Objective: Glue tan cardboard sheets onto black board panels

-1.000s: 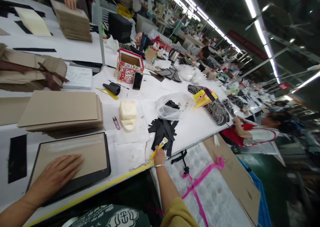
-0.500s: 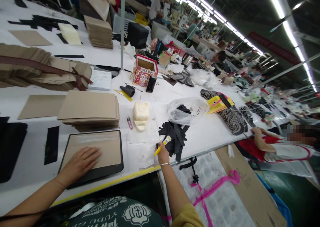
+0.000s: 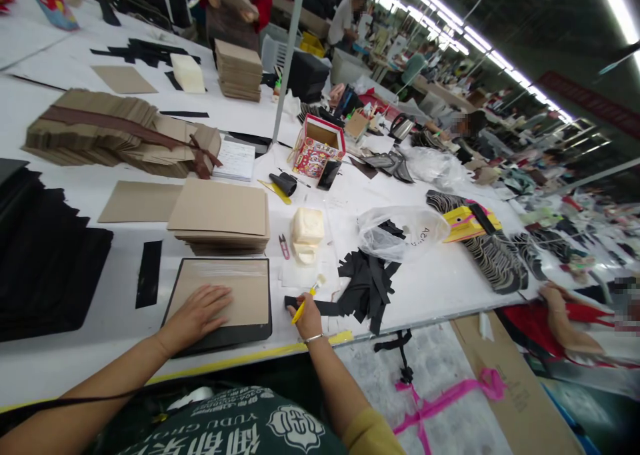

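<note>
My left hand (image 3: pixel 203 313) lies flat, fingers spread, on a tan board (image 3: pixel 250 288) that rests on a black sheet (image 3: pixel 235 338) near the table's front edge. My right hand (image 3: pixel 306 313) is closed round a yellow-handled brush (image 3: pixel 301 308), its pale bristles pointing away from me. The same hand touches a black strip (image 3: pixel 327 307) lying between it and a heap of black strips (image 3: pixel 367 288). Behind the brush stands a cream block-like container (image 3: pixel 307 227), with small red snips (image 3: pixel 284 247) on its left.
A stack of tan boards (image 3: pixel 220 208) sits behind the black sheet. Black sheets (image 3: pixel 50 255) are piled at left. A plastic bag (image 3: pixel 400 231) and yellow box (image 3: pixel 470 223) lie right. A person (image 3: pixel 235 8) across the table holds a brush.
The view has turned, shifting the scene rightward. My right hand has moved left, closer to the board, and a black strip now extends from it. My left hand stays on the board.
</note>
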